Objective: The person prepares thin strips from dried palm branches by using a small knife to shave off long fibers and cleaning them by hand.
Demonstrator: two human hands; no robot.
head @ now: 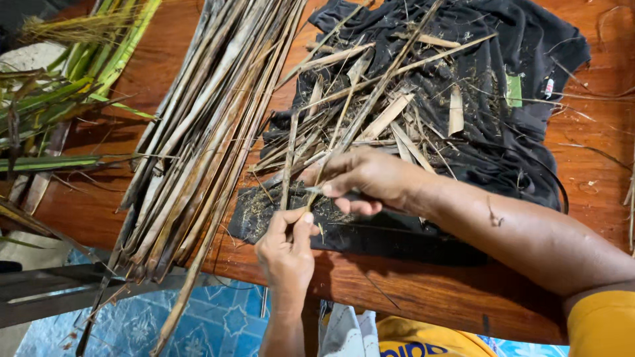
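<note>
My left hand (286, 250) pinches the near end of a long dry leaf strip (370, 99) at the table's front edge. The strip runs up and to the right across a black cloth (522, 46). My right hand (360, 180) is just above the left, fingers closed around the same strip, with a small blade-like thing (313, 190) showing at the fingertips. Under both hands the cloth carries a loose heap of dry strips and scraps (390, 125).
A thick bundle of long dry leaves (205, 132) lies diagonally on the wooden table (410, 284), left of the cloth. Green fresh leaves (59, 99) lie at the far left. Blue patterned floor (211, 324) shows below the table edge.
</note>
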